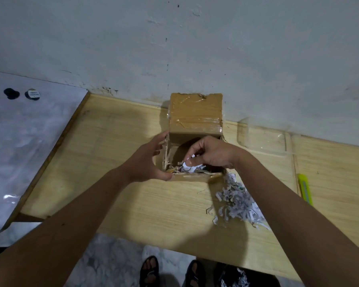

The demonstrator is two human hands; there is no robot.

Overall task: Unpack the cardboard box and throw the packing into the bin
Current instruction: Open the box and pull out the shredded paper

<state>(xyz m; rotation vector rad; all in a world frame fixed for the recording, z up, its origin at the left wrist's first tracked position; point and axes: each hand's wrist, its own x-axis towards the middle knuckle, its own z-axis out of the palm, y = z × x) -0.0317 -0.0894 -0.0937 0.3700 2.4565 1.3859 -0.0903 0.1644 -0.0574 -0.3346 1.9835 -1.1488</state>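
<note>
A brown cardboard box stands open on the wooden table, its taped lid flap raised against the wall. My left hand grips the box's left front corner. Reaching into the opening, my right hand pinches a tuft of white shredded paper. More shreds lie in the box bottom. A heap of shredded paper lies on the table to the right of the box. A dark bin with shreds in it shows under the table's front edge.
A yellow-green utility knife lies at the table's right side. A clear plastic tray sits behind it by the wall. At the left is a white surface with small dark round objects. My sandalled feet show below.
</note>
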